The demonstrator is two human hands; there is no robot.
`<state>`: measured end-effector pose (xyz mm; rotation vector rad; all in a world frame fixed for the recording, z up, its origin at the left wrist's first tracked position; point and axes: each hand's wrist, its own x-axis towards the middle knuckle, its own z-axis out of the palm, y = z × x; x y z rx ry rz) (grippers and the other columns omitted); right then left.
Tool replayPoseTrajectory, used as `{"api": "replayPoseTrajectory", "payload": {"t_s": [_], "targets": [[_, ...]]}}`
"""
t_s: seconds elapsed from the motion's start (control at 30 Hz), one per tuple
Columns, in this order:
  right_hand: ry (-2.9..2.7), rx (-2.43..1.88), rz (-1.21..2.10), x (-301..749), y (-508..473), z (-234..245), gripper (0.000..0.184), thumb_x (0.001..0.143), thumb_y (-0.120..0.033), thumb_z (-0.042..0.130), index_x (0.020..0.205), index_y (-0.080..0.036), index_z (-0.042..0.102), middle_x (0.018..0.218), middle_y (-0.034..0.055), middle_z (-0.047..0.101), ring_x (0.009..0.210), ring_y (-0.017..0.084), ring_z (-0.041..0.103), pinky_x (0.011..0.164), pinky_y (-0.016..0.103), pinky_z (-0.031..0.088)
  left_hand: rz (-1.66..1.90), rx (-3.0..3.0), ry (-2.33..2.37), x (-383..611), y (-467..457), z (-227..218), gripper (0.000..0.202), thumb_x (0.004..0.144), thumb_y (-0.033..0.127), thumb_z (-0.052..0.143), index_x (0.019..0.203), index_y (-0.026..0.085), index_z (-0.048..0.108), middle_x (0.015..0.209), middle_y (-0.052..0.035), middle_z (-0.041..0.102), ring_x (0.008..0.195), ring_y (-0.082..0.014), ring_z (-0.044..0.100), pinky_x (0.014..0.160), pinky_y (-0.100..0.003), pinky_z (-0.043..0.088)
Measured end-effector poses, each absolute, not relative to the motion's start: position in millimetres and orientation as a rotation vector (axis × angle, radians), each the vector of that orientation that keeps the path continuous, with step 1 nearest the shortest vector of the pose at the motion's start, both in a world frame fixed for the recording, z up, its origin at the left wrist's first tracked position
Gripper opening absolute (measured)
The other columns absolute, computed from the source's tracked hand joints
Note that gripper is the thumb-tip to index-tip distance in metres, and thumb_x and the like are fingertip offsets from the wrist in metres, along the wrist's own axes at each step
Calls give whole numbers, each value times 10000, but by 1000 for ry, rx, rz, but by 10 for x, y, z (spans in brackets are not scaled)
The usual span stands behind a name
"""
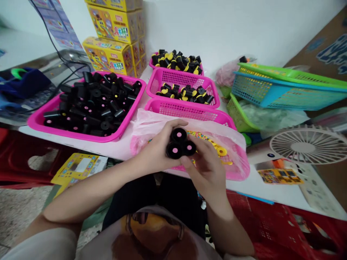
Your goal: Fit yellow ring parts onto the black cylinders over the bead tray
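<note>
Three black plastic cups (175,149) with a pink dot in the middle of each face are bunched together above the front basket. My left hand (159,144) wraps round them from the left. From the right, my right hand (207,166) grips the same bunch, its thumb against the lower edge. Beneath my hands is a pink basket (245,169) lined with thin plastic film (230,135). Small coloured beads (199,135) and yellow ring-shaped pieces (221,151) lie in it, partly hidden by my hands.
At left a pink tray (35,121) is heaped with black cups (94,97). Behind, pink baskets (154,77) hold black-and-yellow pieces (187,94). Yellow boxes (108,54) are stacked at the back. A handheld fan (306,146), a printed card (280,176) and green and blue baskets (265,90) are at right.
</note>
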<state>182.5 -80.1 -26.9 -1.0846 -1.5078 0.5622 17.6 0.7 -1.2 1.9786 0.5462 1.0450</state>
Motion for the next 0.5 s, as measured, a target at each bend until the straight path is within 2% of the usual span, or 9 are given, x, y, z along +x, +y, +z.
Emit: {"api": "replayPoseTrajectory", "payload": {"t_s": [0.07,0.13,0.17,0.23,0.3,0.37,0.4,0.5], "targets": [[-1597,-1085,543,1885,-817,-249,531,989,-278,674,1490,-402,551,1386,55,651,1306,240,626,1087,451,572,1034,1995,616,153,-25,27,631,736,160,786,1279,231,472,1221,-66,648,1106,-222,678,935,-334,567],[-1673,-1065,593,2019,-787,-160,606,1023,-282,614,1582,-413,418,1404,53,664,1227,221,672,1015,426,606,1051,2000,701,111,-46,75,545,717,142,781,1191,224,526,1153,-36,677,1062,-209,687,917,-324,566],[-1699,-1083,596,2107,-751,-97,593,1036,-278,585,1589,-397,407,1405,58,669,1173,210,694,967,404,618,1078,1995,741,84,-47,89,501,715,144,779,1147,222,539,1106,-23,684,1017,-200,690,892,-320,567],[-1788,-1211,525,2289,-633,38,443,1035,-257,561,1474,-323,562,1330,71,714,1040,196,724,874,357,614,1158,1962,795,27,-28,77,455,714,169,784,1094,221,539,1046,-14,673,948,-188,685,856,-327,568],[-2044,-1424,472,2431,-465,136,265,1008,-238,580,1231,-244,724,1112,73,784,875,193,729,772,324,578,1226,1907,810,-22,6,18,484,712,204,796,1108,228,519,1025,-15,654,924,-191,681,848,-348,571],[-2359,-1633,523,2494,-285,159,222,1007,-243,573,1122,-216,762,934,66,798,729,191,705,681,309,518,1248,1871,836,-55,39,-54,559,703,233,814,1163,240,497,1019,-18,642,929,-205,685,855,-376,577],[-2485,-1704,558,2495,-204,143,229,1013,-234,558,1100,-209,768,909,69,799,708,192,699,669,306,492,1239,1867,861,-66,51,-82,595,698,241,820,1192,246,487,1018,-18,644,926,-210,689,856,-386,580],[-2694,-1764,602,2438,-38,51,264,1016,-166,506,1028,-193,769,972,94,802,802,204,713,710,297,454,1185,1881,926,-80,67,-112,681,677,237,834,1260,256,484,1025,-21,661,912,-220,697,847,-403,584]]}}
